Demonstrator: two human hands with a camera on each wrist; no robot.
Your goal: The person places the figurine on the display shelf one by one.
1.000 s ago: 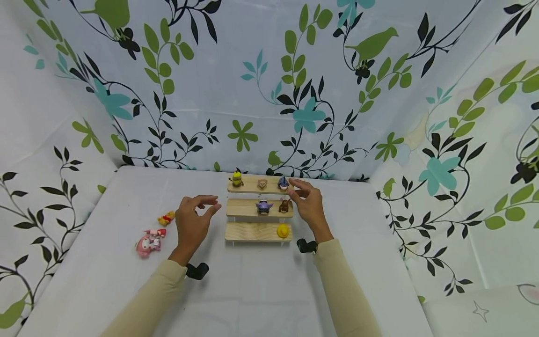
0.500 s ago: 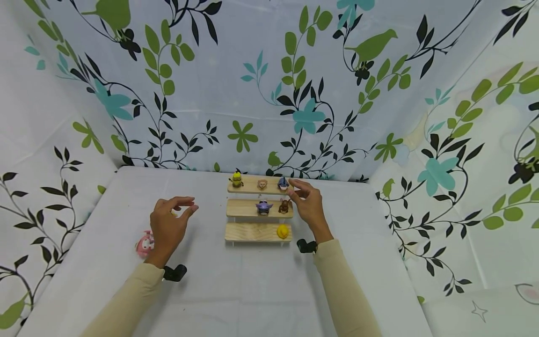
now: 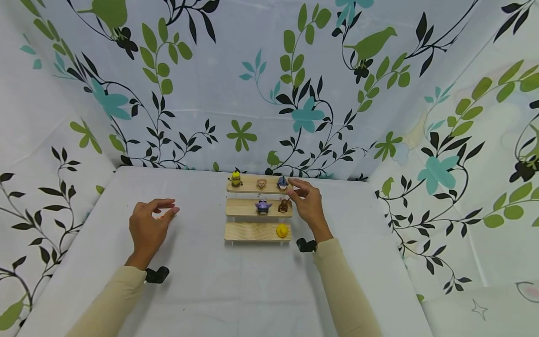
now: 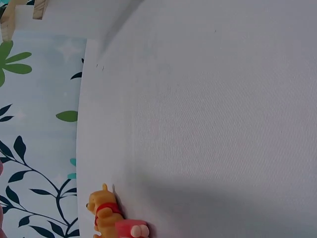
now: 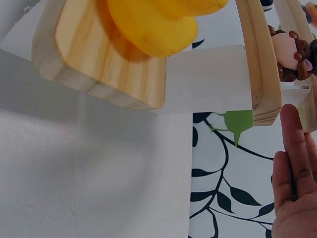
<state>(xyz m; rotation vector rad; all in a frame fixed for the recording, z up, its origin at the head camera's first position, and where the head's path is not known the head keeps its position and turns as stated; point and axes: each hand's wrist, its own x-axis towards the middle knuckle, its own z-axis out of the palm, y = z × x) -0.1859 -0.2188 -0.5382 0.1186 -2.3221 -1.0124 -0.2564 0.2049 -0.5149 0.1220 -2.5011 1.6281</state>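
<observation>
My left hand hovers over the left part of the table, thumb and forefinger curved with a gap between them. In the left wrist view, a yellow bear figurine with a red scarf lies beside a pink-red piece, cut off by the frame. The left hand hides these figurines in the head view. My right hand is at the right end of the top wooden shelf, fingertips right by a blue-and-white figurine. In the right wrist view its fingers are extended beside the shelf ends.
The three-tier stand also bears a yellow-green figurine, a small tan head-shaped figurine, a purple winged figurine, a brown figurine and a yellow rounded figurine. A patterned cloth hangs behind the table.
My left hand has moved left from near the shelves to over the figurines on the left, covering them in the head view. The right hand has stayed at the top shelf's end.
</observation>
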